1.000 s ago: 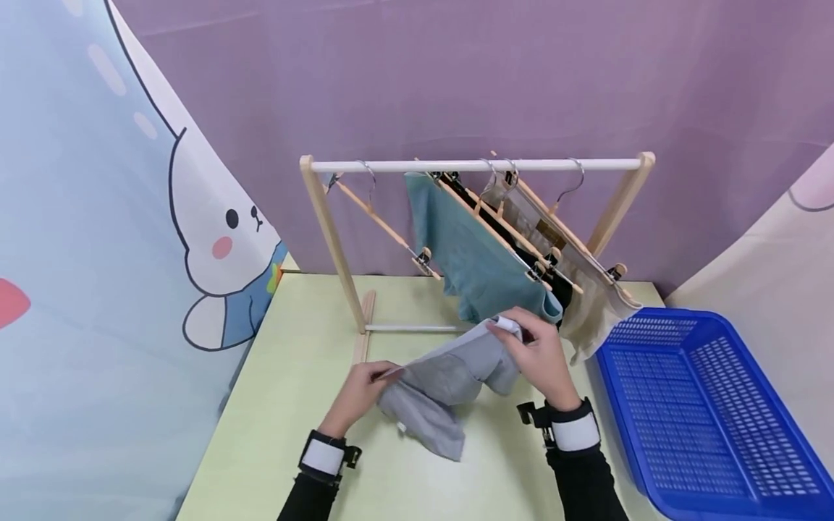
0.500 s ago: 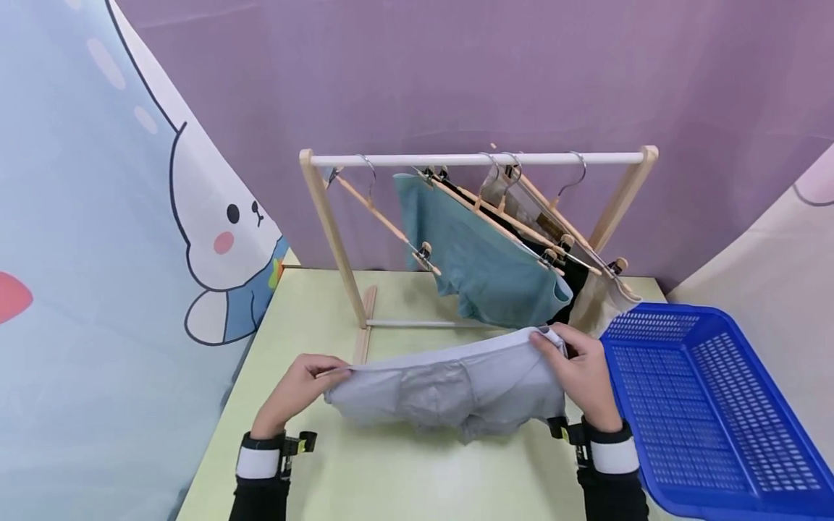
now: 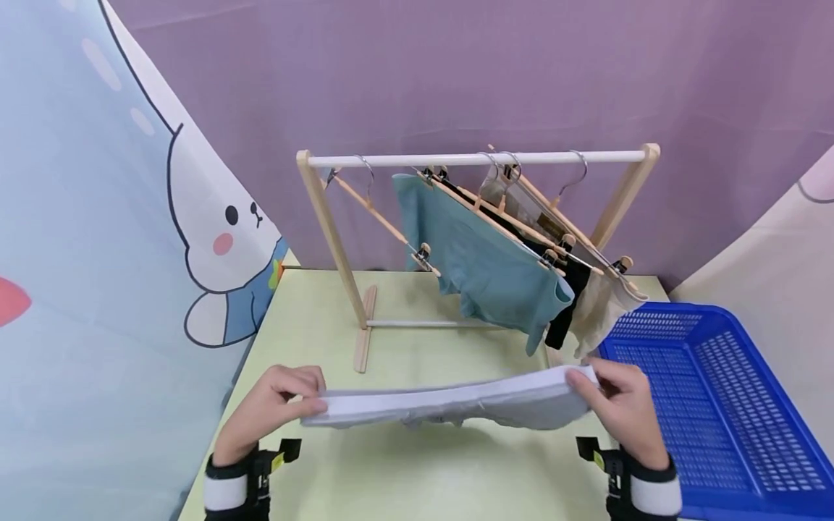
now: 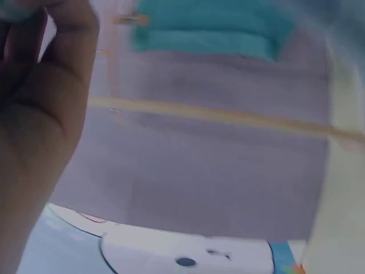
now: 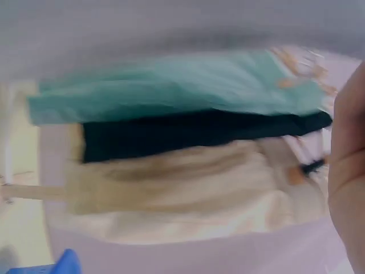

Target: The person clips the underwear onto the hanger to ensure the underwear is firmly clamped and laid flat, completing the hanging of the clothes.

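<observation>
A pair of grey boxer briefs (image 3: pixel 456 407) is stretched sideways above the table, its pale waistband facing up. My left hand (image 3: pixel 276 409) pinches one end of the waistband between thumb and fingers. At the other end, my right hand (image 3: pixel 622 405) grips the band in the same way. The grey cloth (image 5: pixel 171 28) blurs across the top of the right wrist view. Behind it, teal boxer briefs (image 3: pixel 482 260), a black garment (image 3: pixel 568 311) and a beige garment (image 3: pixel 602 311) hang from clip hangers on the rack.
The wooden rack's white rail (image 3: pixel 417 161) spans the table's back. A bare clip hanger (image 3: pixel 378 215) hangs at its left end. To the right stands a blue plastic basket (image 3: pixel 691 311). Purple cloth (image 3: pixel 417 79) covers the back wall, and a printed curtain (image 3: pixel 221 239) hangs at the left.
Both hands have moved apart, drawing the bunched grey boxer briefs out wide, and have come down and nearer. The waistband now lies almost level, away from the hanging clothes.
</observation>
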### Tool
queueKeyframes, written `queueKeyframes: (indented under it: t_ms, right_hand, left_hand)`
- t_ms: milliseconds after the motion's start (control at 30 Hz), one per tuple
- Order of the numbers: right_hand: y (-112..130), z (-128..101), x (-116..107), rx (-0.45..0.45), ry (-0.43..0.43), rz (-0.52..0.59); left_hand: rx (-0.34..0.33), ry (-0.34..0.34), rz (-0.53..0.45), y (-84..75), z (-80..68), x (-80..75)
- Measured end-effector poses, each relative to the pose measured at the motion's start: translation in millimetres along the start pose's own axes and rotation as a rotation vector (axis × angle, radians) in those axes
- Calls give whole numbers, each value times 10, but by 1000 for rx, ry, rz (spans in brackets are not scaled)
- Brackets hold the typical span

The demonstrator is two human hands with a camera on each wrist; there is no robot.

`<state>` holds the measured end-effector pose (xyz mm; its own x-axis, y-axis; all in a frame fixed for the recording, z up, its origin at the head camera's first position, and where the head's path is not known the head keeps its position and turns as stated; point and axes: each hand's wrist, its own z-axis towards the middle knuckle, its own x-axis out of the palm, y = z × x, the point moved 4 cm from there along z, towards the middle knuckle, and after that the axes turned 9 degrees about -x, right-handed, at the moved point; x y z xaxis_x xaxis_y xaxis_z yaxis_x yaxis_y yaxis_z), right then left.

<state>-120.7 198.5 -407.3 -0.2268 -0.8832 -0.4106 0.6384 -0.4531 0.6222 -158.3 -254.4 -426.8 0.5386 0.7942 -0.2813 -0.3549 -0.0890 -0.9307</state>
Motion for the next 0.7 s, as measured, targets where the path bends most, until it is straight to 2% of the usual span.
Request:
queueKeyframes:
  t_ms: [33, 100, 200, 267, 300, 433, 500, 533, 600, 633, 700]
  right_hand:
    - [39, -9, -26, -7, 8, 15]
    - [66, -12, -37, 30, 25, 40]
    - [-59, 14, 49, 128, 86, 8]
    - [-246, -3, 177, 195, 131, -80]
    - [-365, -6, 258, 218, 155, -148]
    - [-951, -92, 673, 271, 222, -418]
    - [-1187, -192, 876, 316, 256, -496]
    - [-1276, -239, 963, 338, 271, -514]
    - [-1380, -333, 1101, 377, 295, -518]
    - [-1410, -377, 1158, 396, 307, -505]
    - [-1429, -449, 1257, 405, 344, -464]
  left_hand:
    - [9, 25, -11, -46, -15, 7]
    - [-46, 18, -3, -74, -16, 3]
    - [-218, -112, 114, 77, 86, -37]
    - [-323, -200, 182, 328, 170, -46]
    - [-346, -245, 216, 485, 232, -42]
    - [-355, -441, 299, 1160, 456, 91]
    - [-347, -532, 343, 1394, 496, 245]
    - [-338, -554, 372, 1475, 508, 337]
    - [-322, -517, 416, 1574, 512, 545]
    - [-315, -461, 463, 1615, 510, 657]
    - [-325, -306, 564, 1686, 492, 860]
